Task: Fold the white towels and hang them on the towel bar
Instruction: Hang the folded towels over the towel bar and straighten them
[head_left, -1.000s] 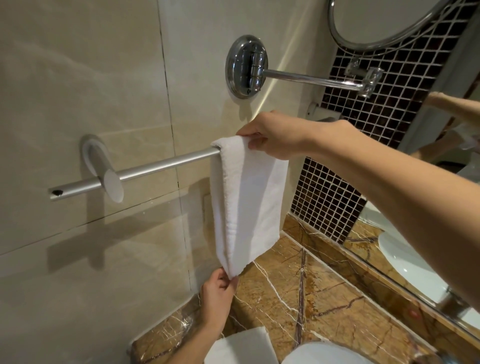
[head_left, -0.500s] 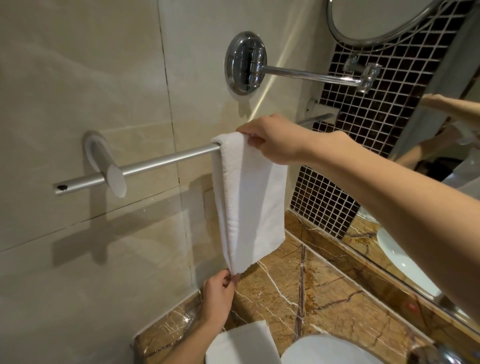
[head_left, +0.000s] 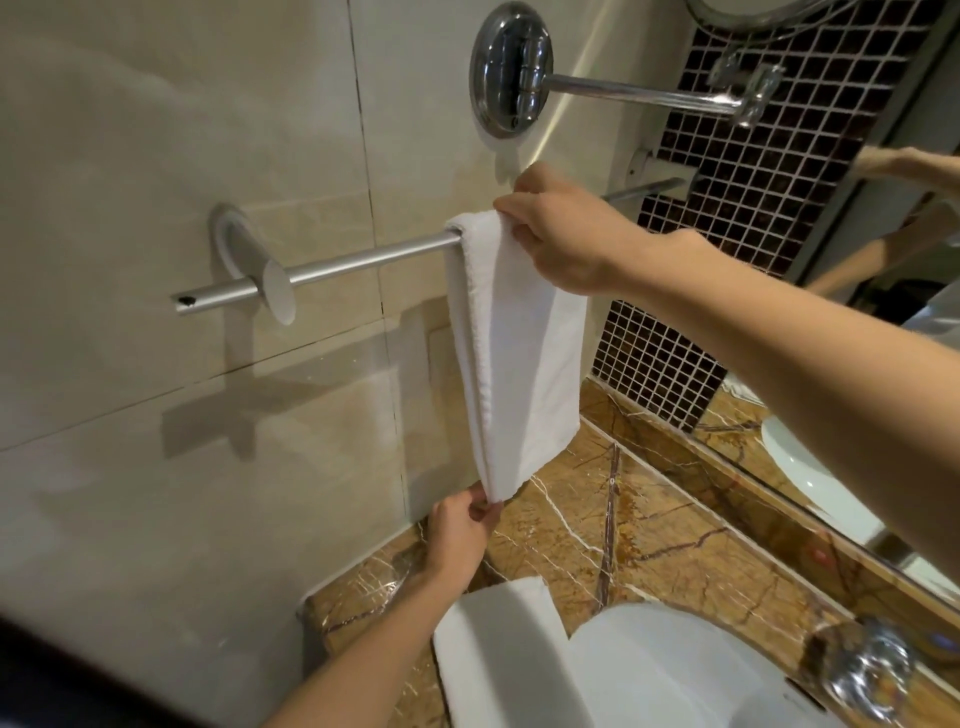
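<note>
Beige wall tile filled the left side, and out of it stood the oval bracket carrying the towel bar, a plain matte tube running rightward along the wall above the left edge of the surface. Draped over that bar, about midway along it, hung the folded towel, white, doubled into a narrow strip, its lower end dangling just above the marble. And down at that lower end was the left grip, coming up from below, thumb and fingertips pinching the bottom corner of the strip. Up top, the right grip sat over the bar, fingers curled onto the crown of the fold and nipping the cloth there, forearm reaching in from the right. Below, at the near edge of the surface, a second towel lay flat, white, touching the rim of the basin on its left side. Higher on the wall a chrome disc mount threw a polished arm to the right. Dark mosaic tile followed, then the mirror along the far edge, and a chrome tap at the near right corner, blurred.
</note>
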